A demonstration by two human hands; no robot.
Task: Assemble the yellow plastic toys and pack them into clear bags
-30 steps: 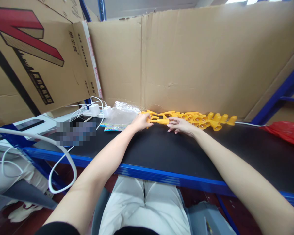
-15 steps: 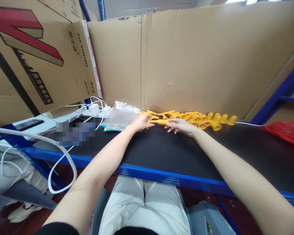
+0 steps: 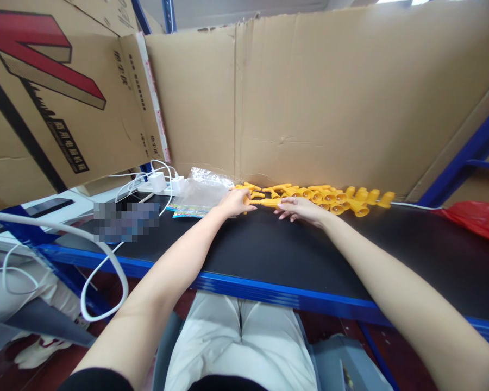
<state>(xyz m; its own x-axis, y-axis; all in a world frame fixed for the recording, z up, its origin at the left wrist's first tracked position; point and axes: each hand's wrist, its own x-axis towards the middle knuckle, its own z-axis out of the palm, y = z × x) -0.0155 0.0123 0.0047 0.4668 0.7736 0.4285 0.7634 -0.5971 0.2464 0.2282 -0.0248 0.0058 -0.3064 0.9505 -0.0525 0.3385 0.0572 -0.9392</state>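
A yellow plastic piece [image 3: 267, 202] with a ridged, stick-like shape spans the gap between my two hands, just over the black tabletop [image 3: 264, 244]. My left hand [image 3: 235, 202] is closed on its left end, thumb and fingers pinching. My right hand [image 3: 298, 209] grips the right end between thumb and fingertips, its other fingers curled below. Both ends are partly hidden by my fingers. Right behind my hands lie yellow handle-like parts [image 3: 281, 187]. Several yellow cone-shaped cups [image 3: 337, 208] are gathered to the right of them.
A clear plastic bag [image 3: 206, 187] lies left of my left hand. White chargers [image 3: 158, 182] and looping white cables [image 3: 120, 271] are further left. A cardboard wall [image 3: 330, 98] closes off the back. A red bag [image 3: 475, 220] lies at the right; a blue rail [image 3: 269, 297] edges the table.
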